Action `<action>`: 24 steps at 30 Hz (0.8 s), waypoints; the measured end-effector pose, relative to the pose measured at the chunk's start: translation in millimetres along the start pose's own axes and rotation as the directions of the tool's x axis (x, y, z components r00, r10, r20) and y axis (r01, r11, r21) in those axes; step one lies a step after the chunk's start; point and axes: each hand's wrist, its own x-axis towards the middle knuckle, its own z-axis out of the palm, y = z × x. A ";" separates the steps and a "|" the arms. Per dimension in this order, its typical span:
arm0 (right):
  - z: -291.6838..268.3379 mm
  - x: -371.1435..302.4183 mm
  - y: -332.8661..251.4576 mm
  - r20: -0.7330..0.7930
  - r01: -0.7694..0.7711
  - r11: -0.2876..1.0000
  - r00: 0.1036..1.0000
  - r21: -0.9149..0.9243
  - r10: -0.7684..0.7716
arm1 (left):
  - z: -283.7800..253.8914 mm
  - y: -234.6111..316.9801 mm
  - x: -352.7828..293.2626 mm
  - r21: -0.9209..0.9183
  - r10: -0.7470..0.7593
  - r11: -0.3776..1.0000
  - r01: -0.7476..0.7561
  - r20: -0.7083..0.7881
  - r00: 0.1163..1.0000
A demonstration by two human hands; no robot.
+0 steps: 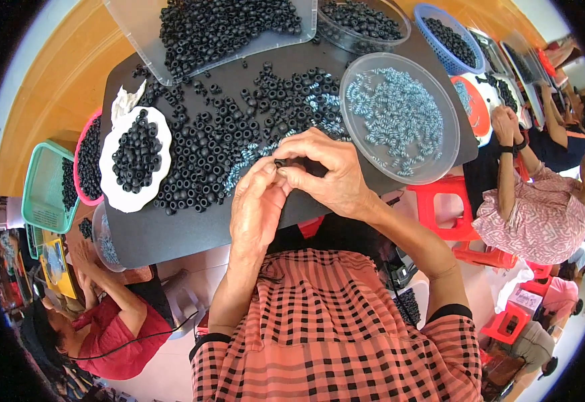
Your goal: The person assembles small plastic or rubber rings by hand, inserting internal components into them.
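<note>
The two hands meet over the near part of the dark, smooth tabletop (178, 238). The left hand (259, 201) and the right hand (329, 167) are close together, with their fingertips pinched on one small, shiny black piece (279, 163). That piece is up between the fingertips, above the tabletop. It is so little that the fingers hide most of it, so I cannot tell its whole shape. Using both hands probably keeps such a tiny thing steady, and holding it in front of the chest likely makes it easy to see.

Lots of round black plastic rings with holes (198, 147) lie loose just past the hands, maybe so they are quick to pick up. A strip of small, curly silver-blue springs (326, 110) lies right beside them, also in easy reach. More springs sit in a round, clear plastic bowl (444, 155) to the right, and its wall likely stops them rolling off. On the left, a white plate with a wavy edge (112, 186) holds a heap of black parts, perhaps to keep them apart from the loose ones. A big clear plastic box (135, 33) at the back holds many more.
</note>
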 end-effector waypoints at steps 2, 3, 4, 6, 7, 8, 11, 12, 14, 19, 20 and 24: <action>-0.4 -3.7 -1.3 -0.019 -0.002 1.000 1.000 0.008 0.002 | 0.6 -0.4 0.9 0.007 -0.025 1.000 0.025 0.011 1.000; 0.3 -5.3 -1.8 -0.031 -0.002 1.000 1.000 0.015 0.002 | 0.7 0.0 0.6 0.052 -0.023 0.998 0.022 0.009 1.000; 0.9 -6.9 -1.3 -0.038 -0.004 1.000 0.999 0.019 0.004 | 1.3 0.1 0.4 0.098 -0.021 0.995 0.020 0.008 1.000; 2.1 -10.4 0.5 -0.069 0.012 1.000 0.998 -0.021 -0.013 | 5.5 0.5 -0.1 0.118 -0.015 0.993 0.011 0.029 0.999; 2.6 -11.9 0.4 -0.074 0.009 1.000 0.997 -0.017 -0.010 | 7.1 0.5 -0.2 0.132 -0.005 0.991 -0.002 0.050 0.999; 3.1 -13.3 0.0 -0.082 -0.022 1.000 0.996 0.012 0.023 | 7.7 0.3 -0.4 0.137 -0.009 0.991 0.002 0.049 0.999; 1.1 -15.2 0.7 -0.097 -0.054 0.997 0.994 0.050 0.059 | 7.5 -1.4 0.1 0.157 0.000 0.988 -0.002 0.010 1.000; 0.2 -15.0 1.1 -0.101 -0.050 0.997 0.993 0.059 0.056 | 6.1 -1.5 0.8 0.185 -0.001 0.983 -0.005 0.031 1.000; 0.0 -14.5 4.1 -0.117 -0.033 0.996 0.992 0.083 0.043 | 6.3 -1.1 1.4 0.217 -0.003 0.976 -0.008 0.050 0.999; -0.8 -16.0 1.8 -0.109 -0.025 0.999 0.994 0.031 0.028 | 1.2 -1.9 3.6 0.150 -0.030 0.988 0.027 0.020 0.999; -0.8 -17.3 1.0 -0.115 -0.051 0.998 0.992 0.024 0.054 | 1.8 -2.6 4.5 0.147 -0.035 0.989 0.032 0.023 0.999; 0.4 -18.0 2.4 -0.134 -0.048 0.997 0.989 0.053 0.055 | 2.4 -5.5 2.5 0.151 0.029 0.988 -0.034 0.036 0.999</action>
